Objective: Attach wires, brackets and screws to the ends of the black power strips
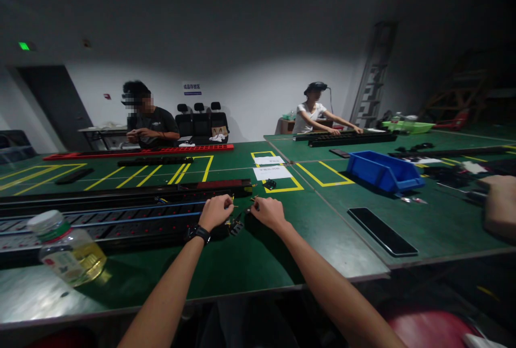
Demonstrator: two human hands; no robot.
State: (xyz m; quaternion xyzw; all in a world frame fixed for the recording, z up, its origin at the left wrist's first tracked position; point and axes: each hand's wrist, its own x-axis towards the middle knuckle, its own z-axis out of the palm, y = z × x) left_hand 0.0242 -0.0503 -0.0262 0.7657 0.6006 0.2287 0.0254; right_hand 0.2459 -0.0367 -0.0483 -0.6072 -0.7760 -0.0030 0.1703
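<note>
My left hand [216,212], with a black watch on the wrist, is pinched closed at the right end of a long black rail with rows of small red dots [149,219]. Thin yellowish ends, perhaps wires, stick out by its fingertips. Across a small gap, my right hand [269,211] is also pinched closed, with a short thin tip showing at its fingers. What each pinch holds is too small to name. Below and between the hands sits a small black ribbed part [236,225]. A second black rail [181,190] lies just behind.
A bottle of yellow liquid [68,251] stands front left. To the right are a dark phone [382,231] and a blue bin [382,170]. White paper sheets [272,173] lie behind my hands. Two people work across the table; another person's hand [500,205] enters at right.
</note>
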